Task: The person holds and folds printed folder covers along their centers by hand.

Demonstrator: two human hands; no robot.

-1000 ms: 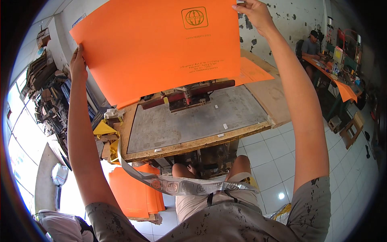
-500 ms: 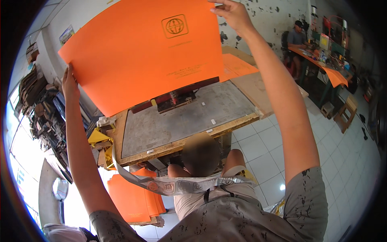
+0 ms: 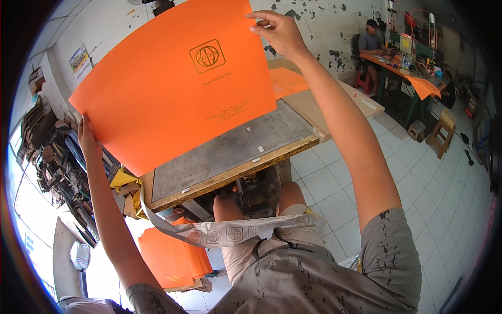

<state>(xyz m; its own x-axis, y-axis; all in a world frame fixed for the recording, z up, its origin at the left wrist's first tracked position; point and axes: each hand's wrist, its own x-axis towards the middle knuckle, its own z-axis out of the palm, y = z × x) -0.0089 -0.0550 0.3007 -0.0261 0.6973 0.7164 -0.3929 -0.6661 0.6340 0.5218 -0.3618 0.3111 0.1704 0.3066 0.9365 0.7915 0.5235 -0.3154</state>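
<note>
- With our left hand [image 3: 88, 138] we grip the left edge of a large orange sheet [image 3: 157, 99], the thumb showing at its edge and the other fingers mostly hidden.
- Our right hand [image 3: 280, 34] has its thumb and forefinger nearly together at the sheet's right edge, pinching it.
- We hold the sheet up, tilted, over the far left part of the counter [image 3: 235, 168]; dark emblem and text print shows toward its right side.
- We see a grey plate [image 3: 219, 152] set on the counter, with small white pieces [image 3: 261, 149] near its near edge.
- Farther right, more orange sheets [image 3: 288, 82] lie on the counter.
- Across our lap runs a pale strip [image 3: 230, 234] with round emblems.
- Near left, we have an orange stack [image 3: 164, 256].
</note>
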